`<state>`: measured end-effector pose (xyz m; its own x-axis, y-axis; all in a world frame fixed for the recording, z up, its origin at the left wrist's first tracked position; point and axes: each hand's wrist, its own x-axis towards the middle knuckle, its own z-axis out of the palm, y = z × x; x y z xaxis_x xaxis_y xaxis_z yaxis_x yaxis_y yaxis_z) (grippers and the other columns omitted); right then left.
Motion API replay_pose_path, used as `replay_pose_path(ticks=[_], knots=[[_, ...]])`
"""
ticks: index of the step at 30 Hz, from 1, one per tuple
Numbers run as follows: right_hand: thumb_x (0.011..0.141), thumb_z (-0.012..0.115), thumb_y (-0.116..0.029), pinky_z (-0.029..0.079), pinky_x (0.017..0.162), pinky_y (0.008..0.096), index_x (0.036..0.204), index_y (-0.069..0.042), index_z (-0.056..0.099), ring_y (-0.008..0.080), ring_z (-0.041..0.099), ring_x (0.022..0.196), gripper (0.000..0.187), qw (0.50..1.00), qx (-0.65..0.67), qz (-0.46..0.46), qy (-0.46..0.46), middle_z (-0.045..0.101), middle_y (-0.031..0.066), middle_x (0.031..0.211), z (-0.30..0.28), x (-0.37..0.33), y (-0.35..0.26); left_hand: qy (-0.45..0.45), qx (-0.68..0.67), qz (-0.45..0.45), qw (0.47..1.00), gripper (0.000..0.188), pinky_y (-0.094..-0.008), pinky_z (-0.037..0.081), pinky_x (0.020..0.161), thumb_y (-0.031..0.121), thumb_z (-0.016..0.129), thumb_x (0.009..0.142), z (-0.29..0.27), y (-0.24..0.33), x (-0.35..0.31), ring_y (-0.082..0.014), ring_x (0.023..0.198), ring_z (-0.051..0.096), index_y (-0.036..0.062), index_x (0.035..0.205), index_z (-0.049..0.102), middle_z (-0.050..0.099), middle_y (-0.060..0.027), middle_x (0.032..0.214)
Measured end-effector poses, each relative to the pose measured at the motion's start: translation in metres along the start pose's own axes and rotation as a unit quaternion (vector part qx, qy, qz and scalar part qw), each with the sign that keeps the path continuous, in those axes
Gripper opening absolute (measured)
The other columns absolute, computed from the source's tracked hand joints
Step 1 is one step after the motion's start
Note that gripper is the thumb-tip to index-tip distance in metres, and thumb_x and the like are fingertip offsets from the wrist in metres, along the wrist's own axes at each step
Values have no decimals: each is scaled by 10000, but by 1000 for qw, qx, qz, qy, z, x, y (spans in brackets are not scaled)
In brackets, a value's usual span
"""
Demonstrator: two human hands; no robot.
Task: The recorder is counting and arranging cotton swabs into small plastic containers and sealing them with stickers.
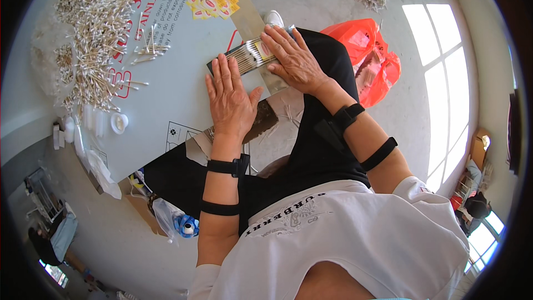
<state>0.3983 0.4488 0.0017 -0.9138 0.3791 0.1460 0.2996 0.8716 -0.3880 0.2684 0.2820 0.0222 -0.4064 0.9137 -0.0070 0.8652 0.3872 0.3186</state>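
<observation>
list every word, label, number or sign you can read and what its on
Table: red and dark lettering, plus red and black signs; wording not copied.
Shirt: dark chest lettering; wording not copied.
Loose yellow labels: red oval marks, print too small.
Yellow label beside right hand: too small.

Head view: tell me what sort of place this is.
Perhaps an informal indoor workroom: a large heap of cotton swabs and a cluster of yellow-and-white cards share the table, with a red plastic bag beyond it.
</observation>
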Motion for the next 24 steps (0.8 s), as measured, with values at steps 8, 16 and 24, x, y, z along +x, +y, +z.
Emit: replay_pose_path(ticks=[8,16,24], knots=[[969,453,-437,79,1194,480,1513,-90,265,283,187,1470,671,1000,-3,-2,1,237,101,1582,0,1,0,8,-5,3,1000,842,-508,107,1181,402,590,912,3,4,4,-353,1475,123,-21,1508,171,155,-208,1584],[967,457,-431,84,1192,481,1513,-89,265,286,191,1469,672,1000,0,-4,3,238,102,1581,0,1,0,7,-2,6,1000,851,-500,106,1185,420,602,899,4,7,7,-340,1478,126,-25,1502,199,159,-204,1585],[972,446,-443,106,1190,458,1515,-97,259,265,197,1467,671,1000,-8,-6,7,247,92,1578,0,1,-1,3,-8,13,1000,824,-506,108,1184,412,588,912,6,11,10,-343,1476,128,-22,1498,207,158,-201,1584]])
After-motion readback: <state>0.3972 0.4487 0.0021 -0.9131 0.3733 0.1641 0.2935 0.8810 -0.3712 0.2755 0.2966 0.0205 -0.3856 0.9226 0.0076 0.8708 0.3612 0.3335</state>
